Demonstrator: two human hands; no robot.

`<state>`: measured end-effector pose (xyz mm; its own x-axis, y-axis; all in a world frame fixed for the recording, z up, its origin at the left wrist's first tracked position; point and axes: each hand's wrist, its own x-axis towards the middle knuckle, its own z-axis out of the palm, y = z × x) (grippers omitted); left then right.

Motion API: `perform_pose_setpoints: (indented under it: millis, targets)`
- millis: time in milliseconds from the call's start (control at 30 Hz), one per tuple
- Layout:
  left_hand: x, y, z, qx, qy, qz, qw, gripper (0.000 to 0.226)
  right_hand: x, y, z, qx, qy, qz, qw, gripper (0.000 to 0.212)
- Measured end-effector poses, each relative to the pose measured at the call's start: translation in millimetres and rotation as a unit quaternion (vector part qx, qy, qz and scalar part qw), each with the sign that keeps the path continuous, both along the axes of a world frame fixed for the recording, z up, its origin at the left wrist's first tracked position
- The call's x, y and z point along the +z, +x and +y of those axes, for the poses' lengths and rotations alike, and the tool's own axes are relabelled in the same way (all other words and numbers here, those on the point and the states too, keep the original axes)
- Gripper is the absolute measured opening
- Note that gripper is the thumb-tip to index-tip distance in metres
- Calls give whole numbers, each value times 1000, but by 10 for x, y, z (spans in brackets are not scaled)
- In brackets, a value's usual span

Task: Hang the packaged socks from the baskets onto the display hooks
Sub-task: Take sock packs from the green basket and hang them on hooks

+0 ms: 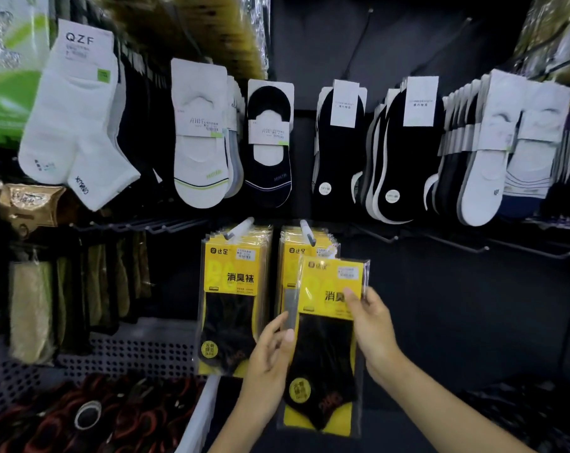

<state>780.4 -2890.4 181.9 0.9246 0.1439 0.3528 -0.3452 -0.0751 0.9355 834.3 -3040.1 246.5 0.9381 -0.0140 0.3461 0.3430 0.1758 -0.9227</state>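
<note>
the fingers of the right hand are curled onto the right edge of a yellow-carded sock pack, with the thumb on the front of the card beside the printed characters and the other fingers behind the film. the left hand takes the opposite edge lower down, one fingertip over the clear side strip. it looks like a light pinch rather than a firm grip. both hands hold this one pack upright in the lower middle of the frame. its top overlaps the front of the hung stack on the right hook, but its top edge sits below the white hook tip, so it is not yet hung.

the likeliest failure is missing the hang hole. the hole is hard to make out through the glare on the film, and a push that meets card instead of hole would probably crease or tear the header. pressing forward into the hung stack could also set it swinging and move the target. the film looks slippery, so the loose left pinch may let the pack twist or slide down toward the goods below. the neighbouring stack on the left hook hangs just beside the left hand, which could brush it when lifting. the grey basket sits at lower left, apart from both hands.
</note>
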Motion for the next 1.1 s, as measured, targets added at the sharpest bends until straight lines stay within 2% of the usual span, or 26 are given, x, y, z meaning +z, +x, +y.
perform_pose_setpoints:
  millis: [133,233,433,500,567,733,833,967,1100]
  targets:
    - [48,32,-73,-1,14,-13,1000,48,167,141,51,-8,-66,-65,996,10]
    - [59,69,-62,7,-2,-25,1000,40,181,276,155,-25,-108,-71,991,12]
    - [-152,166,17,24,-21,14,999,54,47,574,273,-67,-192,17,979,32]
    - [-260,176,48,32,-8,32,999,58,-40,593,266,-81,-179,68,978,40]
    - [-396,180,98,37,8,46,998,57,-189,580,222,-87,-163,108,977,40]
    - [-886,69,189,46,50,129,989,52,-858,333,-61,-75,-160,171,969,28]
    - [-1303,-127,137,13,121,205,971,51,-1426,10,-324,-34,-145,225,963,24]
    - [-1961,-498,-47,-35,166,300,939,41,-2342,-530,-659,31,-191,352,916,15]
    - [-2753,-1006,-249,-1,162,388,907,34,-3391,-1121,-1108,26,-215,469,856,15]
